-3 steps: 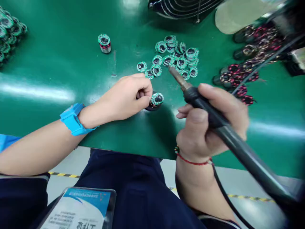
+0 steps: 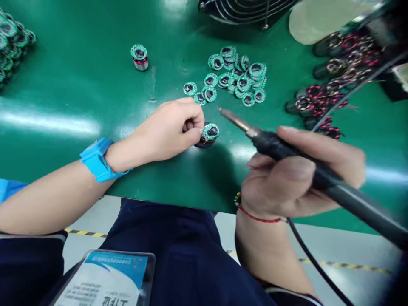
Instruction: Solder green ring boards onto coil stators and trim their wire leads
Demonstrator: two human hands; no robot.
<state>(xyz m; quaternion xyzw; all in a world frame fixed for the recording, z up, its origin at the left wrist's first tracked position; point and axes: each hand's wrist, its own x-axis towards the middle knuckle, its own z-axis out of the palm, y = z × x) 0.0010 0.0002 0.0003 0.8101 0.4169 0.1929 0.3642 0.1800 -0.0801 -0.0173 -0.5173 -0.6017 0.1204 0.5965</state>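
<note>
My right hand (image 2: 296, 178) is wrapped round a black soldering iron (image 2: 283, 148), its metal tip pointing up and left. That tip is in the air, to the upper right of a small cylindrical wound coil (image 2: 209, 132) topped by a green ring-shaped circuit board. The coil stands upright on the table in a dark round base. My left hand (image 2: 178, 127) has its fingers curled and pinched at the coil's left edge; the exact contact under the fingertips is hidden. Just beyond the left hand lie loose green ring boards (image 2: 209, 94).
More ring boards (image 2: 244, 83) are heaped behind. Another coil with a board (image 2: 139, 57) stands at upper left. Several wire-wound coils (image 2: 331, 91) lie at right, near a cable. A black wire-grilled device (image 2: 245, 10) is at the back, and stacked boards (image 2: 14, 46) are far left.
My right hand has shifted to the right and rotated, lowering the soldering iron's tip slightly and bringing it a little left. My left hand and the coil have stayed still.
</note>
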